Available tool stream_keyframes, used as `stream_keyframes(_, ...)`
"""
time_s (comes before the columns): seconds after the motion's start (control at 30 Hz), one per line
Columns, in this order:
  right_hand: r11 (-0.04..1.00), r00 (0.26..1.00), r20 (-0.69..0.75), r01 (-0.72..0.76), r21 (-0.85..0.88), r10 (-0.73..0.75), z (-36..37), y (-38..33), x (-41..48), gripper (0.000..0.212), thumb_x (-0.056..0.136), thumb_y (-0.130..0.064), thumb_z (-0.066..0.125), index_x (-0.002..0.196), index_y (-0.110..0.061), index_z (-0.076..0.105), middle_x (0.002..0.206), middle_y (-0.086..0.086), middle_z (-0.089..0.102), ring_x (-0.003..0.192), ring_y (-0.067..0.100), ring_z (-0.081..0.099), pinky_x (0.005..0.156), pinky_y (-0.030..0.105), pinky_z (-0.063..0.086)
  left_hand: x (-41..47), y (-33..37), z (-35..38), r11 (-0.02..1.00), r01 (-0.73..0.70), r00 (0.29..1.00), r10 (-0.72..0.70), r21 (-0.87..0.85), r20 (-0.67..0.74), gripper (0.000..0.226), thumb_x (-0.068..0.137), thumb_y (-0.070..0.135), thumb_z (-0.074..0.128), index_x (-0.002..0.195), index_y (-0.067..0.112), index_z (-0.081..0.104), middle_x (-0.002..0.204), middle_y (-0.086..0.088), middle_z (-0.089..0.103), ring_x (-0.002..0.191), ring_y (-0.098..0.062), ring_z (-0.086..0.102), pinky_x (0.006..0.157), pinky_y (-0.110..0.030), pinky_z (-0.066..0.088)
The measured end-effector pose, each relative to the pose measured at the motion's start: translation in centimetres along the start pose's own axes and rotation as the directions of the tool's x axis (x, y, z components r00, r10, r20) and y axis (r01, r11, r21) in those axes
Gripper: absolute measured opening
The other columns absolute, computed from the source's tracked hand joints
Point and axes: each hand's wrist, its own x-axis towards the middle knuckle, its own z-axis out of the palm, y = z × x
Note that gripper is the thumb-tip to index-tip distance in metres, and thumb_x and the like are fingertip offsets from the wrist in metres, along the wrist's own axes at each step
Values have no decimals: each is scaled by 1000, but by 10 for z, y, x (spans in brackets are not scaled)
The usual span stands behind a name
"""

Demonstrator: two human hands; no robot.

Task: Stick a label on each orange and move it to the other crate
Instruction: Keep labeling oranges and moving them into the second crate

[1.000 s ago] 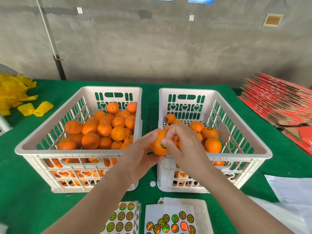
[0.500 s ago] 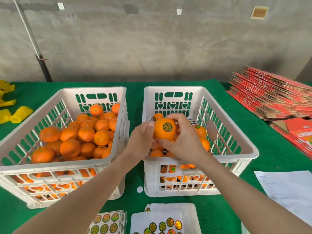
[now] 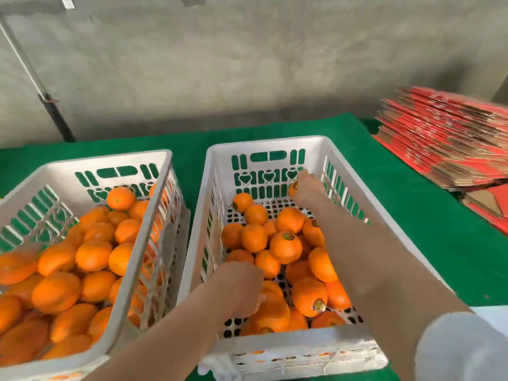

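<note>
Head view: right hand (image 3: pixel 306 189) round an orange (image 3: pixel 293 188) at far wall of right crate (image 3: pixel 264 145); left hand (image 3: pixel 239 287) inside, grip unclear.

The round labels (image 3: pixel 288 236) on the oranges (image 3: pixel 286 251) are too blurred to read.

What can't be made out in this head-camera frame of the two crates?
Head view only.
Right hand: covers most of its orange; grip or release unclear.
Left hand: fingers hidden behind its own back; holding anything, unclear.
Left crate: cut off by left and bottom edges, front oranges blurred.
Red cardboard stack: blurred, print unreadable.
</note>
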Motion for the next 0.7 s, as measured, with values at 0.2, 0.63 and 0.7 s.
stream_keyframes(0.2,988,987,105,-133,75,125,32,21,24,27,93,-13,52,116,1,51,103,18,55,95,27,56,77,32,47,8,-5,3,998,-11,1000,10,-55,-15,21,99,36,40,97,17,50,91,-2,53,83,-19,53,70,-32,39)
stream_keyframes(0.63,998,986,-156,54,-16,-56,-9,-40,-32,61,86,-3,54,142,-11,31,147,18,28,135,35,27,111,49,27,-26,-10,-29,841,-74,876,-202,-535,-438,25,95,34,50,114,21,58,104,4,62,94,-14,59,83,-31,51)
stream_keyframes(0.7,960,914,-337,267,86,-224,-19,-71,-53,48,88,-5,54,135,-7,43,138,19,42,128,33,38,106,41,32,-50,-28,-34,733,-173,784,-302,-658,-542,18,93,33,54,106,22,62,89,12,61,80,-4,57,70,-19,50)
